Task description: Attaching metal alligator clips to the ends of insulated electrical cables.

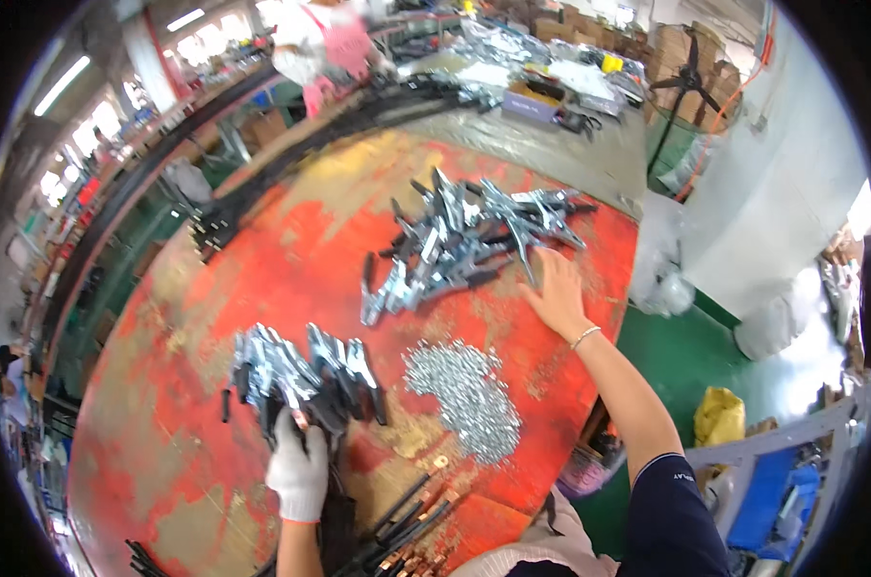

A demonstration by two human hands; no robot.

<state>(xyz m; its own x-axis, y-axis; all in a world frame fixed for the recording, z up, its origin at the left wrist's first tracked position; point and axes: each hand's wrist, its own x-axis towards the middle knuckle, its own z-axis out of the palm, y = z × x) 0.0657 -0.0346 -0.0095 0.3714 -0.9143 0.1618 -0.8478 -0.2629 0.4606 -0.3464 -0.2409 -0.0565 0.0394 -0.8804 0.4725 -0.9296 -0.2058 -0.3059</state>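
My left hand, in a white glove, is at the near edge of a group of silver metal pieces with black handles. Its fingers close around the end of one piece, partly hidden by the hand. Farther right, my bare right hand reaches to the edge of a larger heap of similar silver pieces with black grips. Its fingers are stretched out, and the thumb and forefinger lie beside one slim silver piece. Between the two hands lies a mound of small shiny metal parts.
The worn red tabletop is rounded on the left. Black rods with copper-coloured ends lie close to my body, and long black strips along the far left. A box and a fan stand beyond. Another person is across the table.
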